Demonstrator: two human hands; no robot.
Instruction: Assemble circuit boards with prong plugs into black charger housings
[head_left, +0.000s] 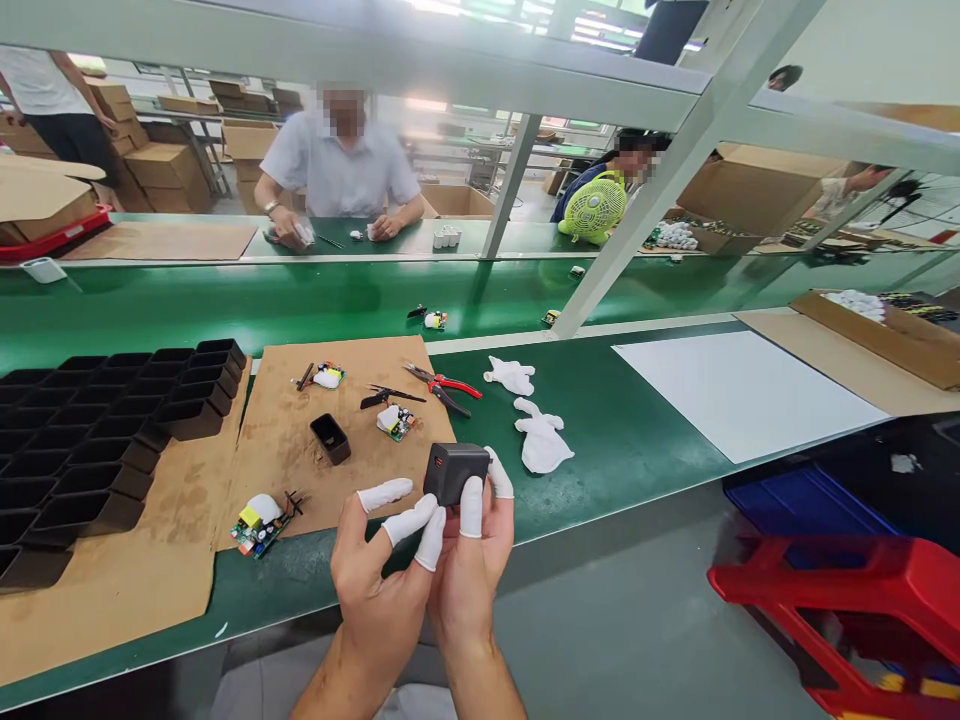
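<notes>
A black charger housing [454,470] with a port on its face is pinched between the thumb and fingers of my right hand [474,555], which wear white finger cots. My left hand [379,580] rests against the right, cot-covered fingers curled toward the housing's lower edge. Both hands hover over the near edge of the green bench [622,430]. An empty black shell [330,438] and circuit boards [395,421] [260,520] lie on the brown cardboard mat [300,450] just ahead.
Black shells fill a stack of trays [90,430] at the left. Red-handled cutters [442,385], tweezers [386,395] and white gloves [541,445] lie past my hands. A white sheet [742,390] lies right, a red stool [847,600] lower right. Other people work across the conveyor [337,150].
</notes>
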